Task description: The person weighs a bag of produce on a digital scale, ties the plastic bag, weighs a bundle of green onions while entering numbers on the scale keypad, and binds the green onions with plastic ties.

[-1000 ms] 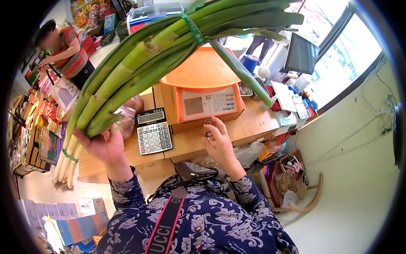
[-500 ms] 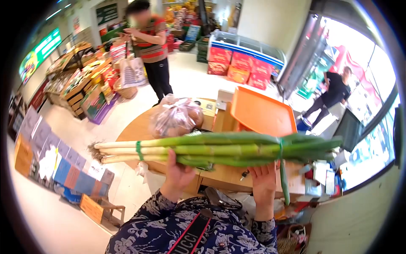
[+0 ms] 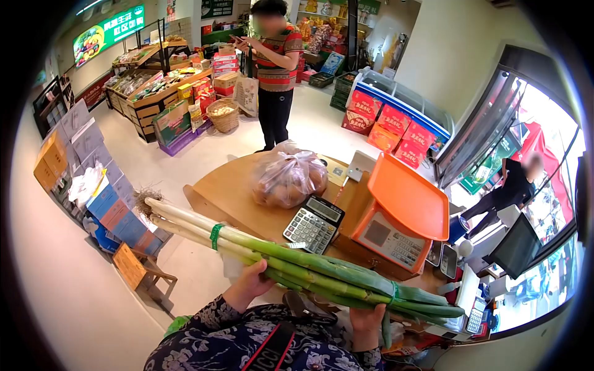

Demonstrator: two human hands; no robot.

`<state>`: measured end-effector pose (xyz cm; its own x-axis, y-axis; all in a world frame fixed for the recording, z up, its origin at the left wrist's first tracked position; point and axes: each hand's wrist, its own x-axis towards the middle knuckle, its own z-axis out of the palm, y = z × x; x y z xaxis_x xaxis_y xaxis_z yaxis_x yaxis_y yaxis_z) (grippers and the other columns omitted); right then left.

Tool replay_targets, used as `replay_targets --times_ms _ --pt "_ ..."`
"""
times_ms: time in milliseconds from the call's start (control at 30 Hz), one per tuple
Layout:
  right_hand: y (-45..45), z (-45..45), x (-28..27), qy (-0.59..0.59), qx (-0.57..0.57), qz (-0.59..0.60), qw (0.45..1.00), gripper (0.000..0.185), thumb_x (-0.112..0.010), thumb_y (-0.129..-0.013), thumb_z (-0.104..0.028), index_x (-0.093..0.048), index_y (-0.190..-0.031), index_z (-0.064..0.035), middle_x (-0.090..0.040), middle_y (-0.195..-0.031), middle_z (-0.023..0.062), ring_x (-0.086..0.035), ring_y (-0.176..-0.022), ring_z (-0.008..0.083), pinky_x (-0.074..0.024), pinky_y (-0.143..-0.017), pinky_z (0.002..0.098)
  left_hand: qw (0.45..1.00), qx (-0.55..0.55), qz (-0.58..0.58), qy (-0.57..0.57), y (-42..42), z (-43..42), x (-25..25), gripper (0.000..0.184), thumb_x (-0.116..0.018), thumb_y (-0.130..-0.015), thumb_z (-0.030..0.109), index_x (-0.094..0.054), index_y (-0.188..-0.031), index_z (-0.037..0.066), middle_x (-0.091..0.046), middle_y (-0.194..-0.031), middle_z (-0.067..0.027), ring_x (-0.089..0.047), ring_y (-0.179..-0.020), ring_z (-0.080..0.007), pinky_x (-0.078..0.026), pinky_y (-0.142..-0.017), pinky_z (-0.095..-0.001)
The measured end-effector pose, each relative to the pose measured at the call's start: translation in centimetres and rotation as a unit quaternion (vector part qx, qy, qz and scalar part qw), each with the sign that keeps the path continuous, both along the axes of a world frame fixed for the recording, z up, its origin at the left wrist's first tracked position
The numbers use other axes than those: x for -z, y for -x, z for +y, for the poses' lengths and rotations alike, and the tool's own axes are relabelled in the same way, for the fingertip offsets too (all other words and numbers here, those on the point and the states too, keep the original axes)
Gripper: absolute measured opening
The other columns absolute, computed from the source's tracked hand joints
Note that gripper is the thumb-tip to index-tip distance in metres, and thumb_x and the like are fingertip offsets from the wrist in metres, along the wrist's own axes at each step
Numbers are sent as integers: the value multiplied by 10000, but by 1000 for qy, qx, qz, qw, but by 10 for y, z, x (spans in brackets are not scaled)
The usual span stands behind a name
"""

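Note:
A long bundle of big green onions (image 3: 303,263) lies across both my hands, its white root end up at the left and its green leaves lower at the right. Green ties bind it near each end. My left hand (image 3: 250,283) is closed around the underside near the white part, thumb up in front. Close to the leafy end, my right hand (image 3: 367,318) grips it from below, its fingers partly hidden. Beyond the bundle, on the wooden counter (image 3: 216,185), are a calculator (image 3: 314,224) and a tied plastic bag of round brown items (image 3: 289,176).
An orange-topped weighing scale (image 3: 408,198) stands right of the calculator. A monitor (image 3: 515,246) is farther right. Across the counter stands a person in a striped shirt (image 3: 278,68); another person (image 3: 513,185) is by the doorway. Stacked boxes (image 3: 117,204) and a wooden stool (image 3: 139,272) are at left.
The bundle has gone from nearly level to slanting down to the right and sits lower, uncovering the calculator and scale. My right hand has closed on it. The view has shifted left.

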<state>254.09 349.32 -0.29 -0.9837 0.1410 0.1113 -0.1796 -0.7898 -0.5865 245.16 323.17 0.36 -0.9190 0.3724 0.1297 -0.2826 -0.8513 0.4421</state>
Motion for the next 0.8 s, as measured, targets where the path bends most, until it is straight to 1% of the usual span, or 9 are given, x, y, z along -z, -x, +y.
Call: replay_targets --times_ms 200,267,300,367,467,567,600,667,800 --pt "10 -48 -1 -5 7 -12 1000 717 -712 -709 -415 -412 -1288 -116 -444 -1297 41 -402 -1205 233 -306 -1025 414 1000 10 -4 -17 21 -44 11 575 -713 -731 258 -380 -1170 94 -473 -1162 -114 -440 -1143 -287 -379 -964 -419" --pt "22 -77 -7 -16 14 -5 1000 727 -713 -705 -424 -408 -1289 -116 -445 -1294 40 -405 -1202 234 -305 -1025 418 999 26 5 -37 34 -70 8 553 -689 -747 208 -388 -1201 108 -458 -1206 -109 -428 -1161 -277 -364 -976 -429" --pt "28 -92 -8 -13 23 -5 1000 758 -721 -694 -427 -393 -1297 -106 -439 -1300 49 -403 -1204 237 -305 -1025 419 998 35 9 -45 42 -83 6 546 -677 -756 184 -392 -1216 114 -450 -1228 -107 -422 -1169 -272 -357 -982 -435" --pt "38 -119 -7 -10 44 -11 999 821 -736 -671 -432 -363 -1313 -85 -427 -1311 67 -400 -1210 241 -306 -1025 421 998 34 10 -43 57 -109 2 549 -679 -751 180 -389 -1213 120 -451 -1226 -105 -427 -1163 -272 -359 -982 -424" --pt "53 -155 -8 -8 47 -15 999 866 -724 -650 -490 -352 -1315 -78 -424 -1311 71 -397 -1210 237 -292 -1033 431 998 44 1 -45 77 -139 5 558 -685 -741 172 -386 -1210 132 -457 -1218 -102 -436 -1153 -269 -371 -974 -410" --pt "74 -203 -21 55 103 20 993 857 -677 -646 -570 -381 -1291 -88 -426 -1302 81 -384 -1211 239 -297 -1022 436 997 72 -13 -34 101 -171 12 562 -691 -732 163 -384 -1202 142 -464 -1215 -98 -444 -1148 -263 -398 -949 -400" --pt "74 -208 -15 82 130 -13 988 835 -658 -658 -583 -392 -1281 -96 -424 -1300 84 -381 -1207 241 -303 -1013 436 996 83 -19 -30 106 -177 14 563 -693 -730 161 -383 -1199 144 -466 -1216 -97 -446 -1147 -261 -409 -939 -397" --pt "72 -213 2 138 178 -76 971 793 -622 -683 -610 -414 -1261 -110 -421 -1295 91 -376 -1199 245 -314 -995 436 994 105 -21 -11 114 -187 16 570 -707 -717 164 -391 -1192 148 -476 -1214 -92 -445 -1152 -263 -394 -955 -405" --pt "75 -221 -11 157 184 -150 958 671 -578 -756 -565 -452 -1225 -101 -440 -1275 105 -404 -1164 273 -322 -983 451 991 127 -20 29 119 -202 21 605 -734 -691 147 -384 -1185 142 -478 -1205 -94 -448 -1148 -259 -401 -948 -401"
